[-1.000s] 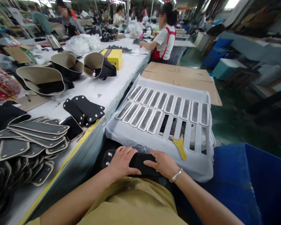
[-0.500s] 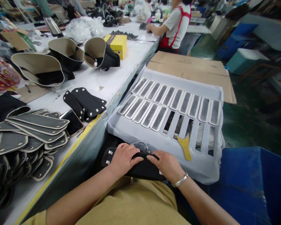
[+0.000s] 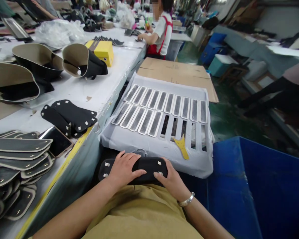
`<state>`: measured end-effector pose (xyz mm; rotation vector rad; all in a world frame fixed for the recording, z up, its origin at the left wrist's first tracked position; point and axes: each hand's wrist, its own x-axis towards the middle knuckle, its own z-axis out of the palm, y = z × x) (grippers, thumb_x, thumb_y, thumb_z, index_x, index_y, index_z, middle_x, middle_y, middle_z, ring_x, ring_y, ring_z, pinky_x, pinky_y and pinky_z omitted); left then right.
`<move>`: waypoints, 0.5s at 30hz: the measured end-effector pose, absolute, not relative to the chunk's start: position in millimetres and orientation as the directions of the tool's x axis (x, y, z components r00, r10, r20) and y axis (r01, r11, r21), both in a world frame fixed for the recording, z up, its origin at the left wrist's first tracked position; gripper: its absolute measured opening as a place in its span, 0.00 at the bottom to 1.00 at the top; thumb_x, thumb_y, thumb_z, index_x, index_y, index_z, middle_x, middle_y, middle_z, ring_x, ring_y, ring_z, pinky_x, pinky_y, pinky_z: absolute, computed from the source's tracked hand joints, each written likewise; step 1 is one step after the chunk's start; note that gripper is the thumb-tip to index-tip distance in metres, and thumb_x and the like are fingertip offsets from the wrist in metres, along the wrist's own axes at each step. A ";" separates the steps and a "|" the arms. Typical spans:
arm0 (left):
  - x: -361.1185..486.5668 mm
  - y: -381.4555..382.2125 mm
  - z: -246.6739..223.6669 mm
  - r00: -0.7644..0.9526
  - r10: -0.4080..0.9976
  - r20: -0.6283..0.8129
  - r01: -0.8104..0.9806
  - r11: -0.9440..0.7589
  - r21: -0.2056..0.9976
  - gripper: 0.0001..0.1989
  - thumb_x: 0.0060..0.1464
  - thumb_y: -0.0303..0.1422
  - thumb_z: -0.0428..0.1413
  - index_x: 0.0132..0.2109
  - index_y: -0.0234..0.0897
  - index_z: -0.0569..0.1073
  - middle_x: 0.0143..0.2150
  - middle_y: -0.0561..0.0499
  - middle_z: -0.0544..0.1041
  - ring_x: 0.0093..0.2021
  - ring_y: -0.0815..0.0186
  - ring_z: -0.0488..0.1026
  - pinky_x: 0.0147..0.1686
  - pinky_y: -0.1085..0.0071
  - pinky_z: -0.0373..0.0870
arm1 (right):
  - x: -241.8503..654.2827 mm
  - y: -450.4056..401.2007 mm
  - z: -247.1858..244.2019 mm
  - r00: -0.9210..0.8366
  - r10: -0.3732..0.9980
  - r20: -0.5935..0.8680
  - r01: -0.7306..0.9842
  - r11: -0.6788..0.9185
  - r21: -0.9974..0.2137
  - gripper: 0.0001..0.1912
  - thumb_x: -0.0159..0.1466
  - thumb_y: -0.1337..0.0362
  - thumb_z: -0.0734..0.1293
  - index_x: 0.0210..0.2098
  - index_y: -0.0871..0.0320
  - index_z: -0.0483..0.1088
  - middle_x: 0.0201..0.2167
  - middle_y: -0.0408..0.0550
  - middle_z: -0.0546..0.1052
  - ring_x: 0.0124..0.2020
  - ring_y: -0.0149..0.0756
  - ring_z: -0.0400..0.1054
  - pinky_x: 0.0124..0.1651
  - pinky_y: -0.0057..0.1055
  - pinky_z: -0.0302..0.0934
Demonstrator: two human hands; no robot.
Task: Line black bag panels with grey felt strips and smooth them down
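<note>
A long black panel (image 3: 150, 169) with rounded ends and small white tabs lies across in front of my body. My left hand (image 3: 124, 167) rests over its left part, fingers reaching past the far edge and thumb along the top face. At the right end, my right hand (image 3: 171, 181) grips the panel, thumb on top near two white tabs and the other fingers mostly hidden beyond the edge. Just beyond it stands a cloth-covered surface (image 3: 129, 141) bearing rows of pale-rimmed grey strips (image 3: 154, 123) and a yellow forked piece (image 3: 181, 149).
On the left table, similar black panels (image 3: 74, 114) lie near a phone (image 3: 56, 141) and a pile of grey trimmed pieces (image 3: 17, 154). Farther back are open black tubular pieces (image 3: 76, 59) and a yellow box (image 3: 101, 51). A blue bin (image 3: 226, 172) stands right; a co-worker (image 3: 161, 35) works beyond.
The view has turned to the right. The panel looks flatter, and its right-end tabs now show. My right thumb has moved from its middle toward the right end.
</note>
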<state>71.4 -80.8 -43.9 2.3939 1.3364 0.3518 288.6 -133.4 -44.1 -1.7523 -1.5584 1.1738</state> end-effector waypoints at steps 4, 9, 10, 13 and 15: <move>74.5 -79.3 -45.0 0.495 0.867 0.045 0.763 -0.460 0.454 0.20 0.54 0.50 0.50 0.45 0.40 0.71 0.42 0.50 0.76 0.45 0.60 0.70 0.53 0.57 0.54 | 274.9 -135.3 -47.4 0.057 0.972 -0.230 0.546 -0.223 -0.807 0.25 0.58 0.58 0.62 0.53 0.58 0.55 0.49 0.52 0.68 0.49 0.40 0.64 0.54 0.38 0.57; 67.9 -77.9 -41.7 0.515 0.857 0.013 0.763 -0.466 0.449 0.21 0.55 0.49 0.48 0.47 0.41 0.71 0.42 0.49 0.76 0.45 0.59 0.70 0.52 0.57 0.56 | 283.5 -136.0 -49.8 0.052 0.962 -0.267 0.506 -0.256 -0.824 0.34 0.53 0.52 0.66 0.55 0.60 0.55 0.50 0.55 0.68 0.50 0.44 0.63 0.54 0.41 0.56; 66.0 -79.1 -40.4 0.535 0.845 0.001 0.754 -0.478 0.450 0.24 0.53 0.50 0.49 0.51 0.40 0.69 0.45 0.47 0.75 0.47 0.57 0.70 0.54 0.56 0.55 | 289.0 -138.5 -50.9 0.002 0.961 -0.276 0.443 -0.248 -0.861 0.37 0.52 0.51 0.67 0.56 0.60 0.53 0.53 0.56 0.66 0.53 0.45 0.61 0.55 0.42 0.55; 66.4 -86.6 -37.0 0.629 0.777 -0.022 0.710 -0.563 0.422 0.45 0.40 0.56 0.56 0.61 0.39 0.56 0.58 0.41 0.65 0.56 0.51 0.62 0.59 0.51 0.45 | 306.6 -151.6 -62.5 -0.165 0.945 -0.284 0.181 -0.254 -0.950 0.45 0.49 0.49 0.69 0.60 0.57 0.50 0.60 0.55 0.59 0.59 0.44 0.55 0.56 0.42 0.55; 74.0 -92.7 -36.0 0.685 0.728 -0.021 0.682 -0.631 0.369 0.54 0.33 0.56 0.59 0.64 0.39 0.50 0.63 0.39 0.56 0.60 0.48 0.55 0.60 0.48 0.39 | 313.5 -160.5 -78.5 -0.262 0.904 -0.338 0.066 -0.332 -0.941 0.47 0.45 0.48 0.71 0.59 0.56 0.53 0.59 0.55 0.61 0.58 0.45 0.56 0.55 0.42 0.55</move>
